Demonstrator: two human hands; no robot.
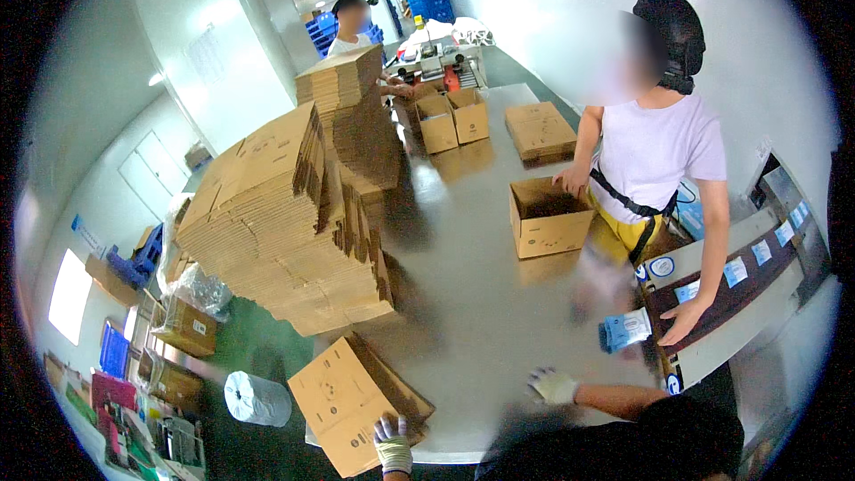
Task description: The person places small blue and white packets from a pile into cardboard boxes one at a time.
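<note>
My left hand [392, 445], in a white glove, lies on a flattened cardboard carton [338, 401] at the table's near left corner. Its fingers are stretched out over the carton's face. More flat cardboard shows beneath that carton, tilted at its right edge. My right hand [552, 386], gloved too, is over the near part of the grey metal table [463, 303] with its fingers apart and nothing in them. Left of the table's middle rises a tall stack of flattened cartons [267, 223]. A bundle of blue and white packets [625, 330] sits beyond my right hand.
Across the table, a co-worker [659, 134] touches an open carton [550, 218] and reaches toward a conveyor belt [748, 276] carrying packets. Flat cartons [540, 132] and two open boxes [452, 118] stand farther back, near another person [352, 31]. A plastic-wrapped roll [258, 398] is at the left.
</note>
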